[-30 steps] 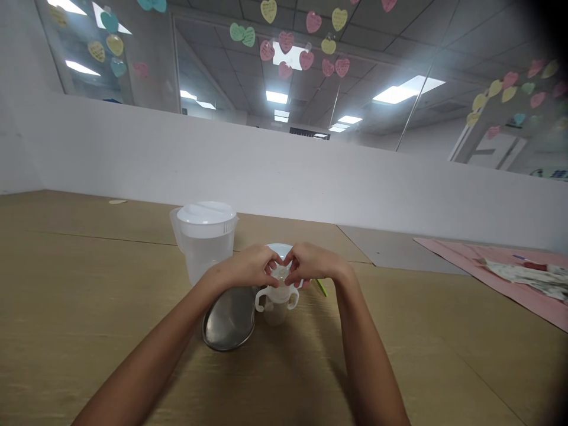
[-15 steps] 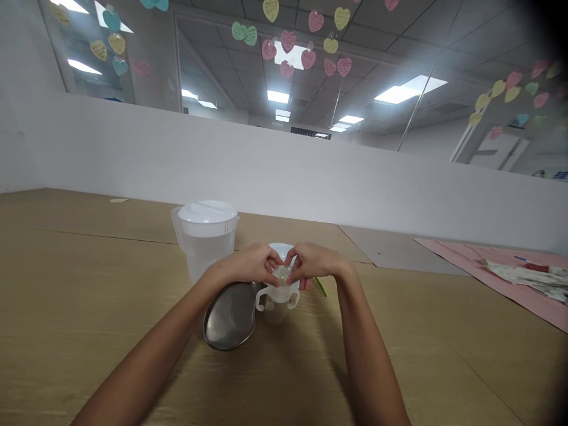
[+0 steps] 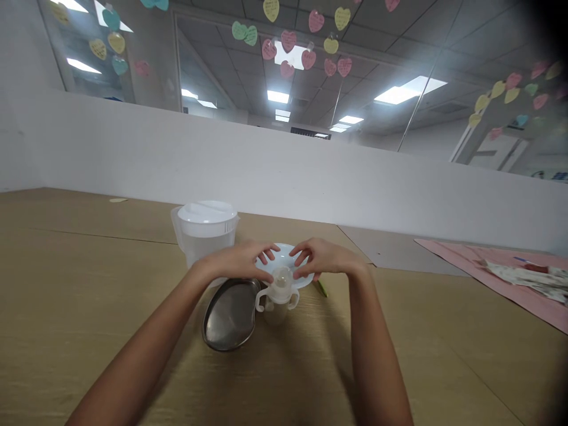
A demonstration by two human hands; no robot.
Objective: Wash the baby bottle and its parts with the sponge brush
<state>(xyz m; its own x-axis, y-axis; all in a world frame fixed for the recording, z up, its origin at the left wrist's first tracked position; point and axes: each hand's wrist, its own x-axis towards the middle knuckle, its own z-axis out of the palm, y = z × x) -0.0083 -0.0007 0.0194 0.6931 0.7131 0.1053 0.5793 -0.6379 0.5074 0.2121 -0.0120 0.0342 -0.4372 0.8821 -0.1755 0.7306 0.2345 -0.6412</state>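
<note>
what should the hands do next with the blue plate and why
Probably lift the plate straight up by its rim. The left hand and right hand already sit on opposite sides of it, and the cup stands right at its near edge, with the steel tray beside the cup, so sliding the plate toward you could knock the cup.

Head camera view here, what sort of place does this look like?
Probably an office or activity room rather than a home: paper heart notes stuck on a glass partition, ceiling panel lights, and a long tan worktable.
</note>
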